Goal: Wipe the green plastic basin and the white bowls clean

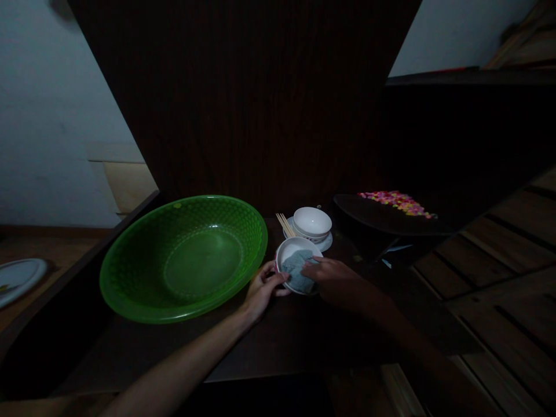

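A white bowl (286,249) with a reddish pattern outside is tilted toward me in my left hand (264,286), whose fingers wrap its left rim. Inside it lies a grey-green cloth (297,266). My right hand (328,275) presses the cloth against the bowl's inner right side with closed fingers. Just beyond, stacked white bowls (313,220) sit on a white plate (325,242). Several wooden chopsticks (285,225) rest at the left side of that plate.
A large green plastic basin (186,313) stands on the dark wooden surface (256,353) to the left. Colourful small pieces (399,201) lie on a dark curved shelf (369,217) at right. A white round plate (26,272) shows at far left, lower down.
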Available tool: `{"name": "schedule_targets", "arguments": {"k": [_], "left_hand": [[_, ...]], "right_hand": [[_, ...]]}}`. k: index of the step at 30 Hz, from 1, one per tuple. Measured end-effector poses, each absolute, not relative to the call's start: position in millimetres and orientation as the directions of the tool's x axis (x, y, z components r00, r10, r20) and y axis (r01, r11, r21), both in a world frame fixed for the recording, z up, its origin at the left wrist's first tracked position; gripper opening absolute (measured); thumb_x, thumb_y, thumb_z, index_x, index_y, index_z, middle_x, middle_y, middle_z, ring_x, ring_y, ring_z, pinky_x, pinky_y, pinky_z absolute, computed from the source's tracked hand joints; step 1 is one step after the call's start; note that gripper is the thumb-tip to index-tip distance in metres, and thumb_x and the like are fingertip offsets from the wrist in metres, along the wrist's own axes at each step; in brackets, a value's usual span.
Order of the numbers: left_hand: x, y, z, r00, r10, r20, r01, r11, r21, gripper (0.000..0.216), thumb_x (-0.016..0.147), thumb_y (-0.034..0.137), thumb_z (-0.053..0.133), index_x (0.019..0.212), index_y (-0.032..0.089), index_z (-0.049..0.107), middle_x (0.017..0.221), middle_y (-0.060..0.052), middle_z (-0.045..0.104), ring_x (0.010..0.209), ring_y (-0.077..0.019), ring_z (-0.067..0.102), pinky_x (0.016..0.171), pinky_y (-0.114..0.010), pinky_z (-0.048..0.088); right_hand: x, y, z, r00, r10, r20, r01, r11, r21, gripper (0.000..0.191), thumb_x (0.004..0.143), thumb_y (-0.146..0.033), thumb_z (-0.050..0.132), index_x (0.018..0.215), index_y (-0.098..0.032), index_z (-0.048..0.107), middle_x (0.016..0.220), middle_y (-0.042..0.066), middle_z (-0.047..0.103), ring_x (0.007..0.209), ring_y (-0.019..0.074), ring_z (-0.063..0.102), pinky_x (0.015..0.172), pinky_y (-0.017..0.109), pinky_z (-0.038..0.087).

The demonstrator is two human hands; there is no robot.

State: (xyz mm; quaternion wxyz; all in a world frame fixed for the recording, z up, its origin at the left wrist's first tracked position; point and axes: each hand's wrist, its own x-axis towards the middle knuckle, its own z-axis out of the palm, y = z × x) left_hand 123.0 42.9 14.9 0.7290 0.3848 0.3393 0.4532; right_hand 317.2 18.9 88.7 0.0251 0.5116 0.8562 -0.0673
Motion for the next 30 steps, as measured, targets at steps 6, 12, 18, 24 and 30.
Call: {"name": "schedule_targets", "arguments": {"k": [6, 12, 18, 24, 30], "left_hand": [[122.7, 40.5, 18.8, 0.353, 0.924, -0.146, -0.41, 0.293, 0.864, 0.049, 0.062, 0.042, 0.087, 0.1, 0.016, 0.069, 0.098, -0.005, 0.063, 0.084, -0.0178, 0.064, 0.067, -0.03, 0.058], [123.1, 39.3, 15.9, 0.368, 0.922, -0.121, -0.428, 0.284, 0.858, 0.046, 0.067, 0.043, 0.084, 0.102, 0.017, 0.069, 0.101, -0.006, 0.063, 0.091, -0.0201, 0.063, 0.07, -0.032, 0.059], [122.2, 40.6, 17.0, 0.388, 0.913, -0.125, -0.441, 0.303, 0.845, 0.048, 0.066, 0.044, 0.083, 0.103, 0.016, 0.069, 0.108, -0.009, 0.063, 0.094, -0.0223, 0.062, 0.074, -0.037, 0.06], [121.1, 41.7, 17.1, 0.338, 0.932, -0.132, -0.446, 0.282, 0.849, 0.053, 0.066, 0.043, 0.083, 0.109, 0.017, 0.066, 0.115, -0.01, 0.061, 0.103, -0.0258, 0.061, 0.075, -0.039, 0.06], [123.3, 36.3, 21.1, 0.366, 0.925, -0.099, -0.459, 0.272, 0.846, 0.053, 0.06, 0.04, 0.088, 0.102, 0.02, 0.063, 0.101, -0.003, 0.061, 0.09, -0.0201, 0.065, 0.073, -0.035, 0.06]], "right_hand": [[310.1, 6.0, 87.3, -0.46, 0.881, -0.113, 0.876, 0.43, -0.216, 0.039, 0.085, -0.012, 0.049, 0.116, -0.018, 0.071, 0.101, 0.013, 0.072, 0.092, 0.0248, 0.066, 0.081, 0.036, 0.049], [314.2, 8.9, 97.7, -0.445, 0.895, 0.01, 0.735, 0.372, -0.567, 0.031, 0.089, -0.025, 0.047, 0.099, -0.022, 0.075, 0.092, 0.005, 0.073, 0.091, 0.0214, 0.062, 0.079, 0.033, 0.048], [330.5, 30.1, 102.0, -0.202, 0.979, -0.033, 0.469, 0.067, -0.881, 0.025, 0.07, -0.037, 0.053, 0.053, -0.019, 0.053, 0.051, -0.003, 0.046, 0.052, 0.0118, 0.039, 0.049, 0.024, 0.032], [346.5, 42.1, 97.5, 0.255, 0.966, 0.025, 0.304, -0.056, -0.951, 0.03, 0.063, -0.048, 0.061, 0.059, -0.019, 0.058, 0.052, -0.002, 0.051, 0.051, 0.0138, 0.045, 0.05, 0.026, 0.034], [327.3, 44.7, 85.7, 0.206, 0.977, 0.061, 0.362, -0.018, -0.932, 0.039, 0.071, -0.054, 0.059, 0.073, -0.016, 0.069, 0.063, 0.003, 0.064, 0.065, 0.0205, 0.059, 0.061, 0.031, 0.045]]}}
